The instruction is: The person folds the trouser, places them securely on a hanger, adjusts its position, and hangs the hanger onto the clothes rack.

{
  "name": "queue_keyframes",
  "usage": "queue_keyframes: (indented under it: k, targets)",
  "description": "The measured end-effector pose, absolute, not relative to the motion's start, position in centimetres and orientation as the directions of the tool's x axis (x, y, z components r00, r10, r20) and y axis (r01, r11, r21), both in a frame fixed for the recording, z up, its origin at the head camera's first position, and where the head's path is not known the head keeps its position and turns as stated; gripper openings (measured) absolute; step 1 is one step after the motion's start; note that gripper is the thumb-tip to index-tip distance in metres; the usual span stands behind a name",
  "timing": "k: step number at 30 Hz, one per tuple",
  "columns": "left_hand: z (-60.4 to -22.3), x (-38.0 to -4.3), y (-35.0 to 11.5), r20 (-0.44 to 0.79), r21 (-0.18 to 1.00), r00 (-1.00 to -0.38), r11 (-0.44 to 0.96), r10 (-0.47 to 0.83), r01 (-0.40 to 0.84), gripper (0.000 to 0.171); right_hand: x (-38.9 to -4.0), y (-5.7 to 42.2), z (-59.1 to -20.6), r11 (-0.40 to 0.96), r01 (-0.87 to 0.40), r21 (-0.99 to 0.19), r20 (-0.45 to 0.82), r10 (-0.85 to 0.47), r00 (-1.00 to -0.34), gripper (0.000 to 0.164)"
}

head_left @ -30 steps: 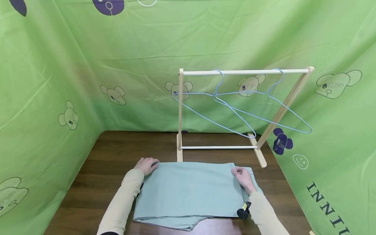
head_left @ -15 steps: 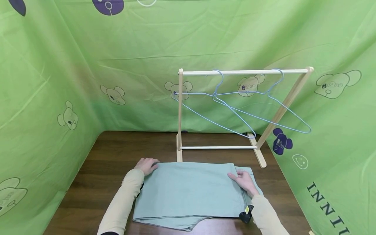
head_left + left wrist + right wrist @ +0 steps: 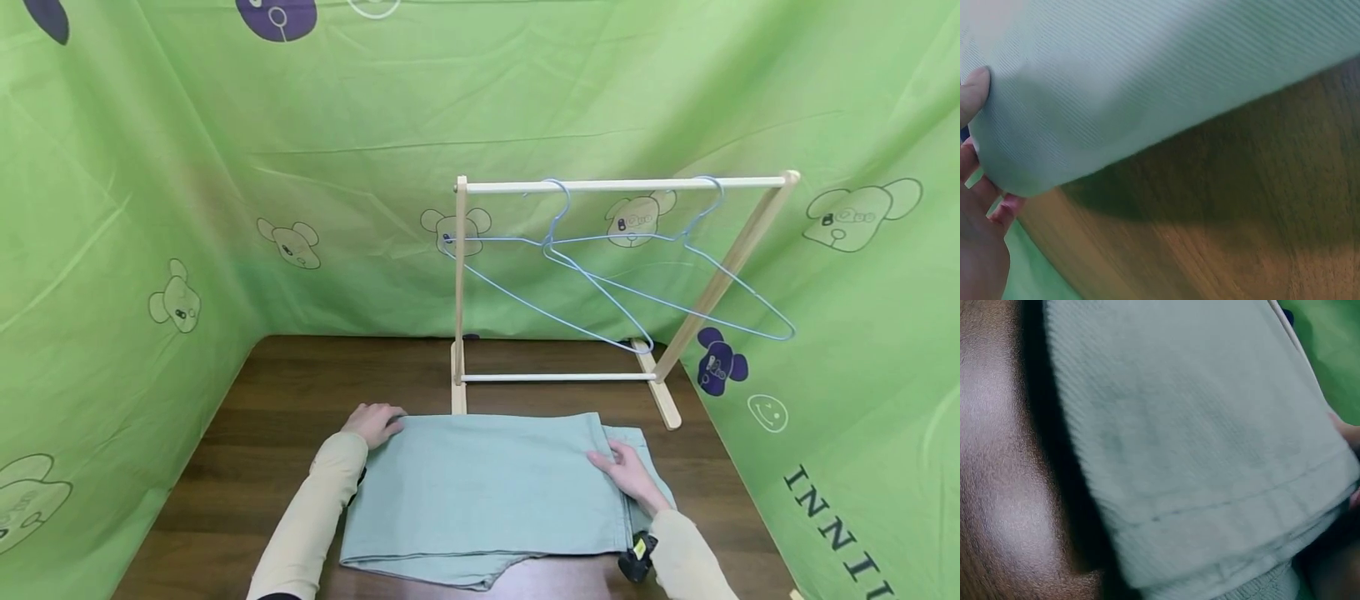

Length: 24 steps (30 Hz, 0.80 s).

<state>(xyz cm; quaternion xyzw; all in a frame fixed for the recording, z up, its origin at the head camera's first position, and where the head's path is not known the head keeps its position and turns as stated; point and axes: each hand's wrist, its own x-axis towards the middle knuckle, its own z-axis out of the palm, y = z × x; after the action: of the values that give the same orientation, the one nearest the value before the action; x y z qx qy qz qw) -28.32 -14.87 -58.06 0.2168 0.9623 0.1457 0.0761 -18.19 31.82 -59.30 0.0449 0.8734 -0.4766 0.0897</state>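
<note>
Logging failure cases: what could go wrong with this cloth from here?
1. The folded cloth has an under layer sticking out on the right, by the right hand; the fold may end up crooked.
2. A flap pokes out along the near edge and might bunch if moved.
3. The cloth lies close to a foot of the rack; pushing it forward could nudge that.

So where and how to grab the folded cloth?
I'd pinch the folded cloth at its far corners, coming from left and right, thumbs on top. It lies flat, and the left hand has one corner. At right, a lower layer sticks out past the top, so probably catch both.
</note>
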Motion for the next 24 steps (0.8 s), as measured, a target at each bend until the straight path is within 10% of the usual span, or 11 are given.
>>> queue_keyframes:
  k: [18, 24]
  targets:
    - [-57.9, -28.1, -14.5, -0.085, 0.293, -0.900, 0.874, 0.427, 0.387, 0.031, -17.5, 33.9, -58.7, 0.079, 0.397, -0.915, -0.393, 0.063, -0.918, 0.047]
    - [-57.8, -28.2, -14.4, -0.084, 0.282, -0.893, 0.870, 0.442, 0.404, 0.032, -18.0, 33.6, -58.0, 0.523, 0.280, -0.805, -0.244, 0.138, -0.960, 0.049]
